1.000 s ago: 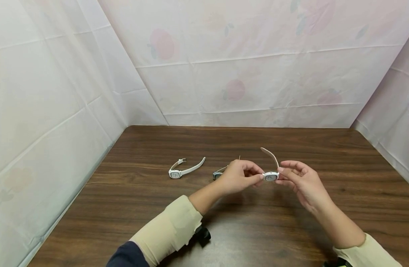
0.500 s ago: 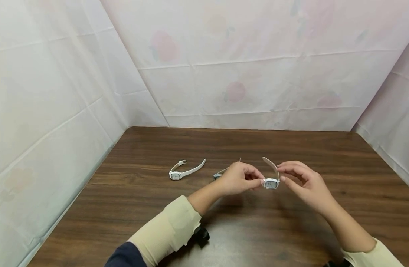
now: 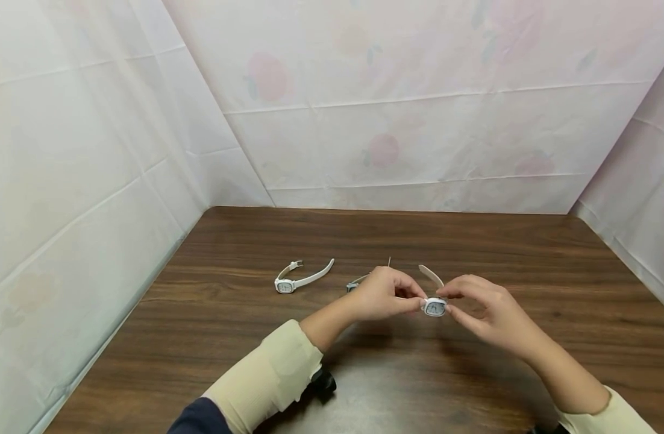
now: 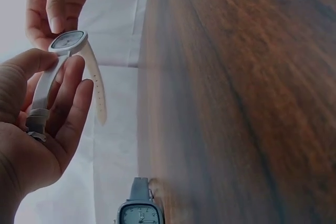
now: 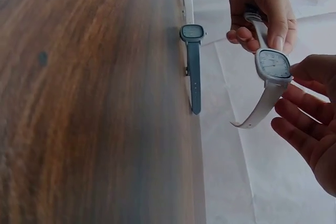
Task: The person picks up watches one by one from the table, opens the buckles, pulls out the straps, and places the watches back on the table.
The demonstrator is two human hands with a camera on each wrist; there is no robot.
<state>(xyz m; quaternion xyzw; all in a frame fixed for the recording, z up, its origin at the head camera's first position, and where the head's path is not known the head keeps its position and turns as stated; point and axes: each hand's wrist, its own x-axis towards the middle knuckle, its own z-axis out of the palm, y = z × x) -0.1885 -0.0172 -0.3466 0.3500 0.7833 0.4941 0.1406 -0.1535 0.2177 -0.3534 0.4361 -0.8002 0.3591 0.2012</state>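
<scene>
A white wristwatch (image 3: 435, 307) is held up over the table between both hands, its square-round dial facing up toward the head camera. My left hand (image 3: 383, 295) pinches the buckle-side strap (image 4: 46, 85) close to the case, thumb on top and fingers beneath. At the other side of the case is my right hand (image 3: 489, 307), with its thumb at the case's edge and its index finger by the holed strap. That loose strap (image 5: 265, 106) curves away downward in the right wrist view. Part of the buckle (image 4: 37, 124) shows beside the left palm.
A blue-grey wristwatch (image 5: 193, 32) lies on the brown wooden table (image 3: 202, 374), mostly hidden behind my left hand in the head view. Further left lies another white wristwatch (image 3: 285, 286), its straps spread open. Pale fruit-printed cloth (image 3: 381, 90) hangs around the table.
The held watch has come lower and nearer, its dial tilting further up. My right hand has shifted its fingers on it, and the loose strap's end has dropped.
</scene>
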